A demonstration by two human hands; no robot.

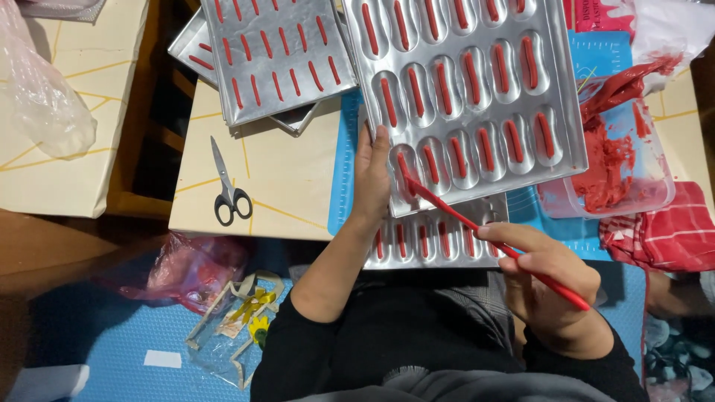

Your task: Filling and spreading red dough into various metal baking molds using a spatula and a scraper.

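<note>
On cream table [287,175], blue mat [344,167], metal tray [477,89], scissors [227,186]

Moulded tray [477,97] lies over the middle of the counter [283,171], its near edge overlapping a second tray [436,242] at the counter's near edge. Left hand [371,175] rests on the moulded tray's near-left corner; right hand [547,279], off the near edge, holds a thin stick [477,227] whose tip reaches into a near-row hollow. Flat trays [272,56] stack at the far-left corner. Scissors [227,186] lie toward the left edge. Tub [618,160] sits right of the moulded tray, cloth [663,227] at the near-right corner.
</note>
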